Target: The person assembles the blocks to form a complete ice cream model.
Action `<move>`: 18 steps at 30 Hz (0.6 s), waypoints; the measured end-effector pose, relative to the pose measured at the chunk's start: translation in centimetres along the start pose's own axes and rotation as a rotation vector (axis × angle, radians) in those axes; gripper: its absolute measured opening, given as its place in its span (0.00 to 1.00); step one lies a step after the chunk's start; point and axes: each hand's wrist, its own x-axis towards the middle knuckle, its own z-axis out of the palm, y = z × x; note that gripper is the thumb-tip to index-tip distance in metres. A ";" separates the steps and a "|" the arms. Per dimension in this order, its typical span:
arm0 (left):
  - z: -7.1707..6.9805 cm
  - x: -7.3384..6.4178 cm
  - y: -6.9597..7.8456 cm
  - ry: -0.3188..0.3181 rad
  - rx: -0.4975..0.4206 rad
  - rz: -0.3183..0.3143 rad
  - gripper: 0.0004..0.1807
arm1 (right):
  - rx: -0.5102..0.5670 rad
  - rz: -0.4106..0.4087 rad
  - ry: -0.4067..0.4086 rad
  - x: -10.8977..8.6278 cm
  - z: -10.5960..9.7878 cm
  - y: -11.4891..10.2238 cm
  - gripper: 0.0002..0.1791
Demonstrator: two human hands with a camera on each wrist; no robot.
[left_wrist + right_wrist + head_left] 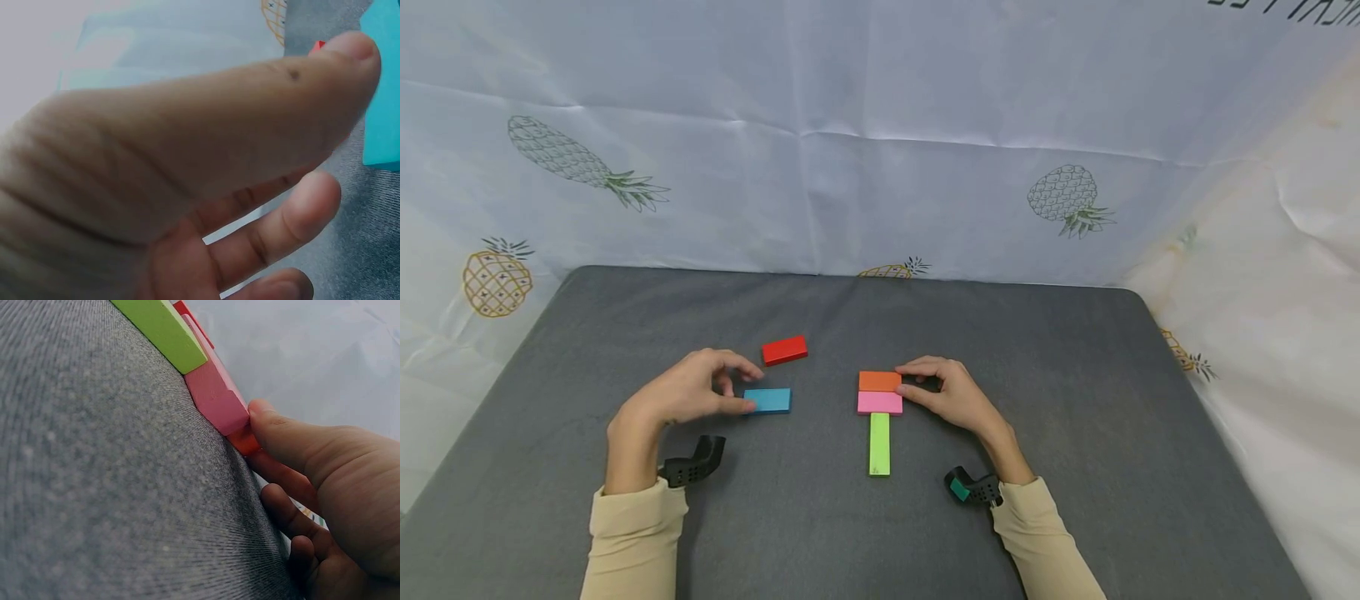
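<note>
Three flat wooden blocks lie together on the table: an orange block (877, 381) at the far side, a pink block (878, 403) directly against it, and a lime-green block (879, 445) standing lengthwise below the pink one. My right hand (946, 392) pinches the right end of the orange block between thumb and index finger; its thumb (275, 428) also reaches the pink block's edge. My left hand (696, 387) is beside a blue block (769, 401), thumb tip at its left end, other fingers spread apart above. Beyond it lies a red block (785, 350), slightly angled.
A dark grey cloth covers the table (805, 533). White fabric with pineapple prints (850, 208) hangs behind its far edge and at the sides. Each wrist wears a black camera mount (694, 461).
</note>
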 end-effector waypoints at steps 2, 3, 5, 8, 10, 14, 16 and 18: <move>0.1 0.0 -0.1 -0.002 0.004 0.001 0.23 | -0.002 -0.007 0.003 0.0 0.0 0.0 0.18; 0.1 0.1 -0.2 0.001 0.008 0.005 0.22 | -0.003 -0.010 0.005 0.0 0.0 0.0 0.18; 0.2 0.1 -0.3 0.004 0.012 0.005 0.21 | -0.004 -0.015 0.007 0.0 0.0 0.1 0.18; 0.3 0.2 -0.3 0.002 0.008 -0.008 0.20 | -0.004 -0.017 0.008 0.0 0.0 0.1 0.18; 0.4 0.3 -0.3 -0.005 0.000 -0.024 0.20 | -0.005 -0.014 0.007 0.0 0.0 0.1 0.18; 0.6 0.4 -0.1 -0.024 -0.014 -0.044 0.21 | -0.007 0.001 0.004 0.0 0.0 0.0 0.18; 0.8 0.5 -0.1 -0.030 -0.015 -0.043 0.20 | -0.011 0.001 0.005 0.0 0.0 0.0 0.18; 0.9 0.7 -0.1 -0.032 -0.021 -0.042 0.19 | -0.014 0.001 0.008 0.0 0.0 0.0 0.18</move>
